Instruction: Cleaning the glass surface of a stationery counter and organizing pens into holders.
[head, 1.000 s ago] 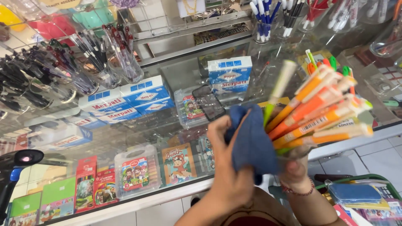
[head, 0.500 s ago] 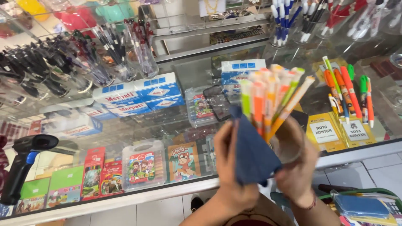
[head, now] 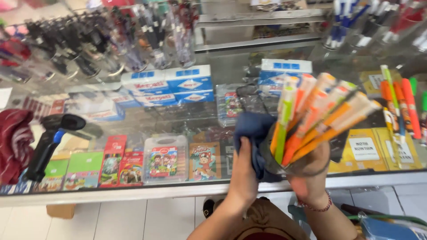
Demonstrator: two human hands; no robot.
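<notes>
My right hand (head: pixel 308 171) grips a clear cup (head: pixel 293 162) full of orange and green pens (head: pixel 316 114), tilted up and to the right over a glass counter (head: pixel 133 129). My left hand (head: pixel 243 174) presses a dark blue cloth (head: pixel 251 133) against the left side of the cup. A beaded bracelet (head: pixel 316 206) circles my right wrist. The base of the cup is hidden by my fingers and the cloth.
Blue and white boxes (head: pixel 171 85), pen holders (head: pixel 147 33) and a black barcode scanner (head: pixel 49 140) stand on the counter. Colouring sets and crayon packs (head: pixel 165 159) lie inside the case. More orange and green pens (head: pixel 400 106) stand at right. A red cloth (head: pixel 13 142) lies at left.
The view has shifted right and slightly down. The cup of pens now tilts further to the right, and my left hand has slid the cloth along the cup's left side.
</notes>
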